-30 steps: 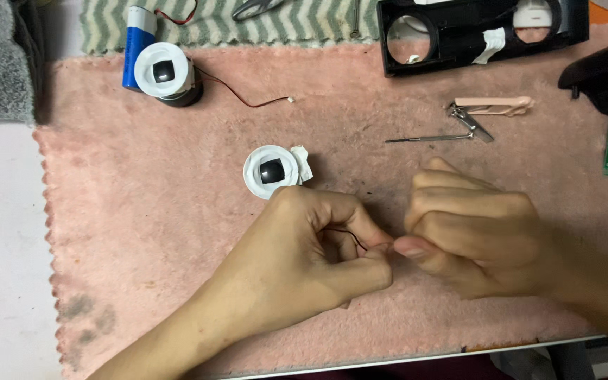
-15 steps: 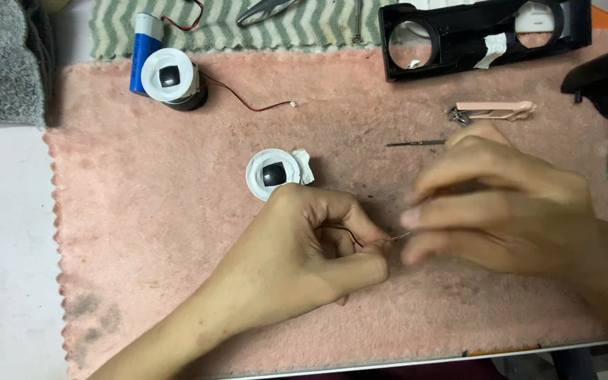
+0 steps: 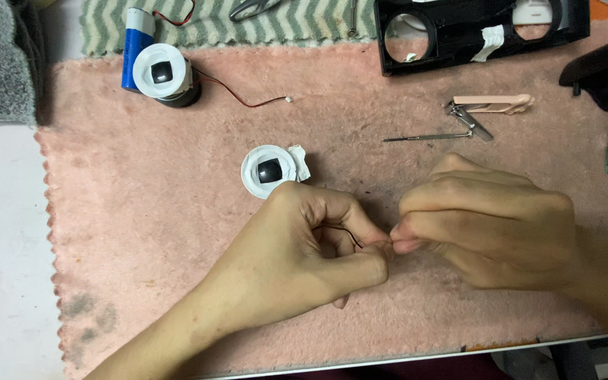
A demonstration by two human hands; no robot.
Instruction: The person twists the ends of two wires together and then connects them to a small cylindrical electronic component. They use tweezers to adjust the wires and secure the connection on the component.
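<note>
**Pink mat, fine wire pinched between two hands**

Pink and fuzzy, the mat (image 3: 142, 232) lies under our work. Our left hand (image 3: 297, 257) curls closed, thumb and forefinger clamped on a thin dark wire (image 3: 343, 231) that loops up by the palm. Our right hand (image 3: 487, 229) meets it fingertip to fingertip, pinching the same wire's end. A white round disc (image 3: 269, 171) sits just above the left knuckles.

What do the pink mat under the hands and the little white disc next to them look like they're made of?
The pink mat looks like soft fleecy cloth: fuzzy matte pile, scalloped stitched edge, a few dark stains. The white disc by the left hand looks like smooth moulded plastic with a glossy black square at its centre, possibly glass or plastic; that cannot be told for sure.
</note>
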